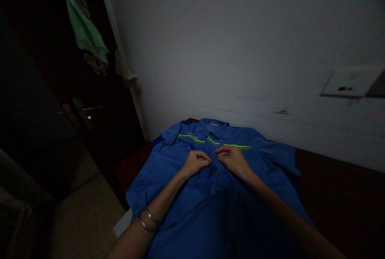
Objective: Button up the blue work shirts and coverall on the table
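Observation:
A blue short-sleeved shirt (186,206) with a thin yellow-green stripe across the chest lies flat, front up, collar toward the wall. My left hand (196,161) and my right hand (231,159) rest side by side on the chest, just below the stripe. Both have their fingers curled and pinch the shirt's front opening, one on each edge. Bracelets circle my left wrist.
The shirt lies on a dark red-brown surface (339,194) against a white wall with a socket plate (350,82). To the left stand a dark door with a metal handle (87,111) and a hanging green cloth (86,30); pale floor tiles (84,219) lie below.

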Demonstrator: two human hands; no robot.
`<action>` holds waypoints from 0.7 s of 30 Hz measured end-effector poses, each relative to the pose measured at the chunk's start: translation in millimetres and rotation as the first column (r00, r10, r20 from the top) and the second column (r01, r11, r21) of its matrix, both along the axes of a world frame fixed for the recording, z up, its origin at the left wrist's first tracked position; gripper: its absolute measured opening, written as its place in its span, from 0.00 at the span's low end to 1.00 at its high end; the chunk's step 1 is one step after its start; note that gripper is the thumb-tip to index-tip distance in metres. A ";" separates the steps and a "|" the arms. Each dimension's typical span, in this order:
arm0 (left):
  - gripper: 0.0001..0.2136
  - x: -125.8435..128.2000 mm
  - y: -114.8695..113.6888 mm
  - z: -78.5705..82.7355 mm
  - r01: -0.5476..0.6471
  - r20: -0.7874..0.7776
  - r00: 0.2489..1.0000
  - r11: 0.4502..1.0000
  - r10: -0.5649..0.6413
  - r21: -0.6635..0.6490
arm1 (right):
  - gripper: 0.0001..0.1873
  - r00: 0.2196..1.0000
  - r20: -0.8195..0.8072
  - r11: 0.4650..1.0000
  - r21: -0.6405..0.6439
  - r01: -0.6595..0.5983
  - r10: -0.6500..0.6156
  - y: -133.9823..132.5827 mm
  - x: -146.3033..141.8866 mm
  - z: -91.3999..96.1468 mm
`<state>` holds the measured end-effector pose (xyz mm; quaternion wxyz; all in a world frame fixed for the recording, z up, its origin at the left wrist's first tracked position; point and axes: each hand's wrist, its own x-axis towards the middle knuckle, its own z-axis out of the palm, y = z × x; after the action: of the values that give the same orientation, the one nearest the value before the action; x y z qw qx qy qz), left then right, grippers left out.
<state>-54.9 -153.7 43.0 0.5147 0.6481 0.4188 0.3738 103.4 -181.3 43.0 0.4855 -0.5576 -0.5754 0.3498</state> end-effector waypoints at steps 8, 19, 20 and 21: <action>0.04 -0.4 1.0 -1.4 0.017 0.010 1.000 1.000 -0.017 -0.006 | 0.15 1.000 -0.005 1.000 0.006 0.012 -0.012 0.4 0.5 -0.7; 0.04 -0.8 1.9 -3.8 0.016 0.013 1.000 1.000 -0.016 0.017 | 0.15 1.000 -0.024 1.000 -0.005 0.005 -0.005 0.5 1.3 0.0; 0.04 -1.0 2.1 -4.2 0.018 0.012 1.000 1.000 -0.018 0.016 | 0.15 1.000 -0.021 1.000 -0.005 0.011 -0.011 0.5 1.4 0.2; 0.04 -1.2 2.2 -4.5 0.019 0.010 1.000 1.000 -0.019 0.015 | 0.15 1.000 -0.017 1.000 -0.005 0.017 -0.017 0.5 1.4 0.3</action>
<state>-56.0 -151.5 38.5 0.5156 0.6537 0.4074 0.3753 104.8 -180.8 43.3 0.4921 -0.5607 -0.5654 0.3518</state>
